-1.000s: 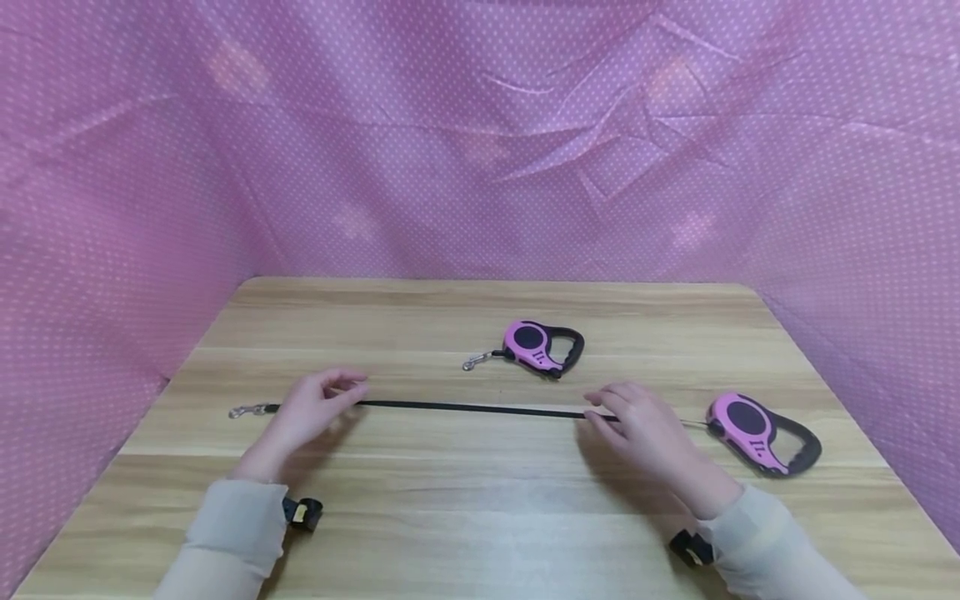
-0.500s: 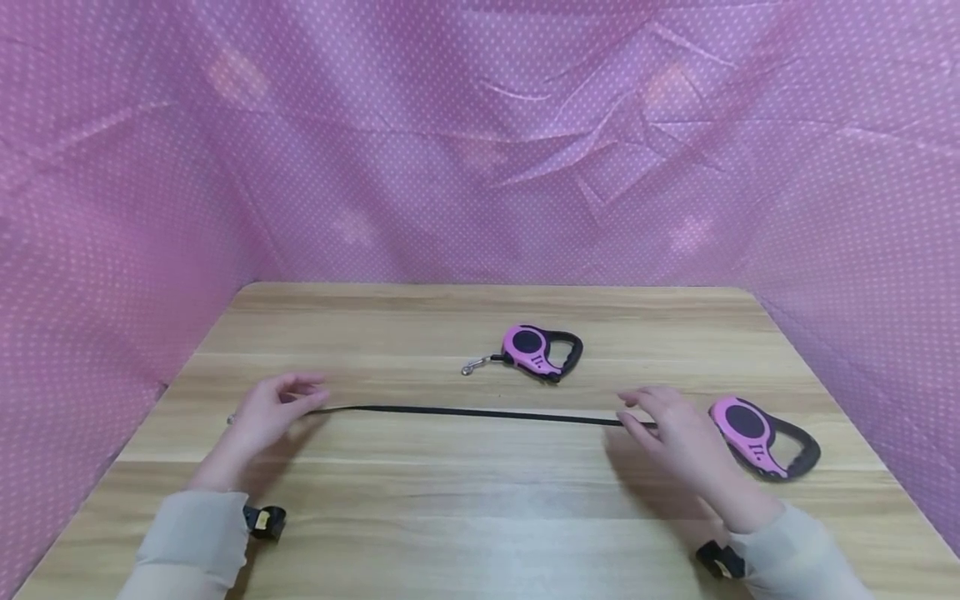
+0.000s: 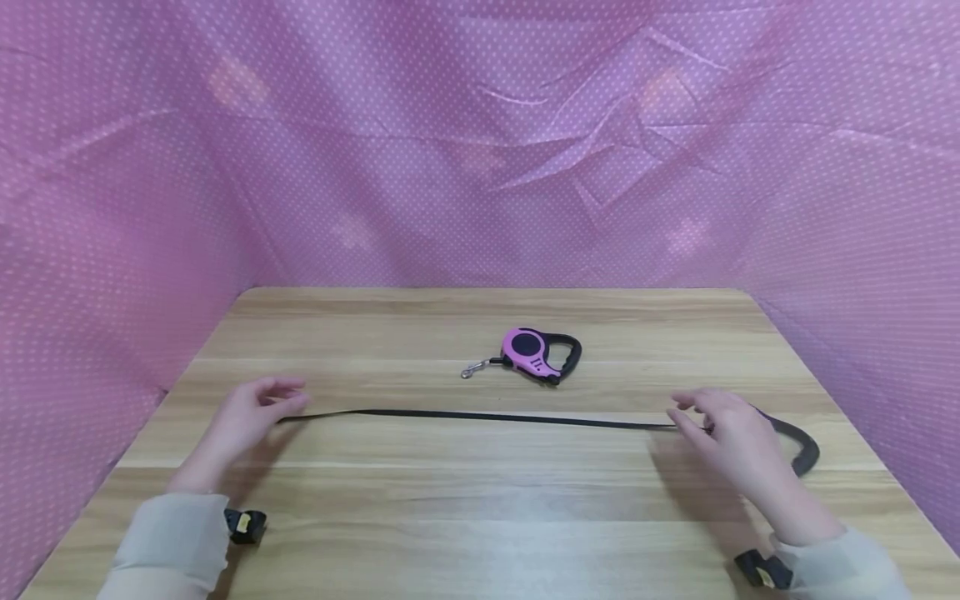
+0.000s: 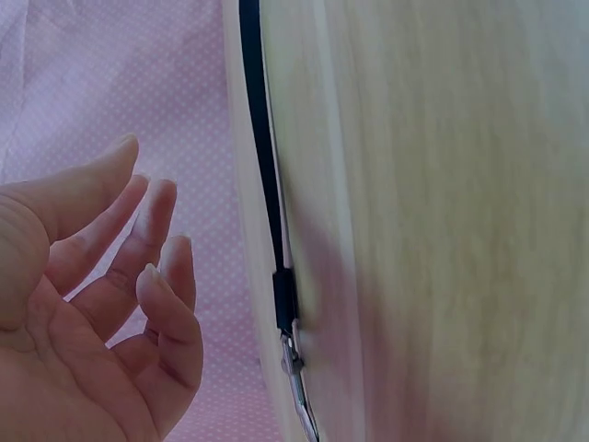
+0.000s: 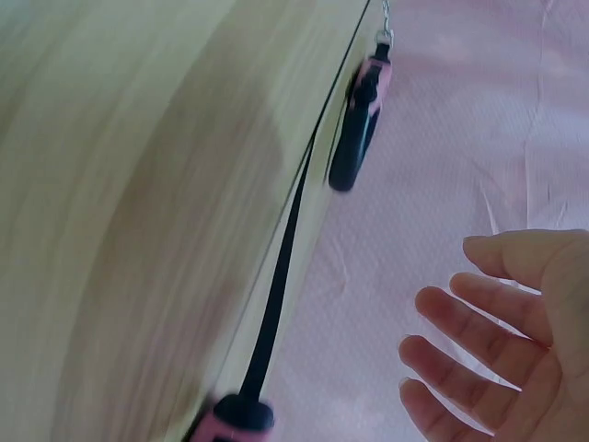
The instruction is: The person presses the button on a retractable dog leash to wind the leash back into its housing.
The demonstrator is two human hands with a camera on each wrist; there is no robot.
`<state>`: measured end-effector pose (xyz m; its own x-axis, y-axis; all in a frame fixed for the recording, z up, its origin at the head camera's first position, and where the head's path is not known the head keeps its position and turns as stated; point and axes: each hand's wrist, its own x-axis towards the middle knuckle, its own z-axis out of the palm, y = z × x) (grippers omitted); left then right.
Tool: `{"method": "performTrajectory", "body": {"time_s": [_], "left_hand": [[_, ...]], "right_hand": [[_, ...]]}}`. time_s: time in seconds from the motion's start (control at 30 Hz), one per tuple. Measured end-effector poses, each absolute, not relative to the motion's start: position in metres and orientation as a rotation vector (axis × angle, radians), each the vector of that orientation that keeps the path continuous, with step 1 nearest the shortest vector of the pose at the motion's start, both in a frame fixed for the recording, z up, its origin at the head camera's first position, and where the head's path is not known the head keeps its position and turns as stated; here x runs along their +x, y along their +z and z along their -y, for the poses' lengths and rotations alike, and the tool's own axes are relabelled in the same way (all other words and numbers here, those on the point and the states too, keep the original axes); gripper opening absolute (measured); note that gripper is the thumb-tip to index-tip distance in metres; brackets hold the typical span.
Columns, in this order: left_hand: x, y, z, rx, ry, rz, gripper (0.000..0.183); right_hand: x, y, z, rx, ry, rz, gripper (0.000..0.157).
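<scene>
A retractable dog leash lies across the table, its black strap (image 3: 480,415) pulled out long and fairly straight. My left hand (image 3: 243,421) hovers over the strap's left end, fingers loosely bent with nothing in them. In the left wrist view, the leash's metal clip (image 4: 297,387) lies beside the left hand (image 4: 120,304). Over the leash's pink casing (image 5: 235,424) at the right is my right hand (image 3: 738,437), its fingers spread and relaxed. That hand hides most of the casing in the head view, where the black handle (image 3: 806,454) still shows.
A second pink and black retractable leash (image 3: 528,350) lies farther back, its strap drawn in and its clip (image 3: 474,369) pointing left. The wood-grain table (image 3: 450,533) is enclosed by pink dotted cloth (image 3: 450,183) at the back and sides.
Both hands have moved apart along the strap, the left one leftward and the right one rightward. The right hand now covers most of the right leash's casing.
</scene>
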<state>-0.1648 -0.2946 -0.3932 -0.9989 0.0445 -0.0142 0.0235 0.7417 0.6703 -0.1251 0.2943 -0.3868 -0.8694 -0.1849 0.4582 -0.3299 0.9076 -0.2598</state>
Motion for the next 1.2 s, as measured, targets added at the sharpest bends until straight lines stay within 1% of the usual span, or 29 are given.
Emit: {"method": "performTrajectory", "body": {"time_s": [0.3,0.43,0.53,0.6,0.73,0.9,1.1,1.2], "left_hand": [[-0.166,-0.392,0.302,0.053,1.038,-2.936,0.049],[-0.166,-0.393,0.306,0.034,1.052,-2.916,0.053],[-0.167,-0.395,0.309,0.022,1.062,-2.899,0.056],[-0.168,-0.396,0.311,0.013,1.048,-2.900,0.057],[-0.169,-0.397,0.313,0.022,1.021,-2.893,0.058],[-0.168,-0.398,0.316,0.027,1.039,-2.841,0.062],[-0.167,-0.400,0.321,0.010,1.025,-2.794,0.068],[-0.167,-0.401,0.324,0.006,0.989,-2.788,0.068]], "right_hand": [[-0.119,-0.382,-0.325,0.203,0.523,2.723,0.033],[-0.117,-0.381,-0.343,0.083,0.568,2.817,0.041],[-0.115,-0.383,-0.356,0.042,0.597,2.834,0.042],[-0.113,-0.385,-0.363,0.028,0.607,2.826,0.040],[-0.110,-0.389,-0.377,0.010,0.622,2.838,0.038],[-0.106,-0.393,-0.391,0.008,0.676,2.910,0.046],[-0.103,-0.402,-0.408,0.136,0.677,2.927,0.047],[-0.103,-0.405,-0.413,0.144,0.667,2.949,0.046]]}}
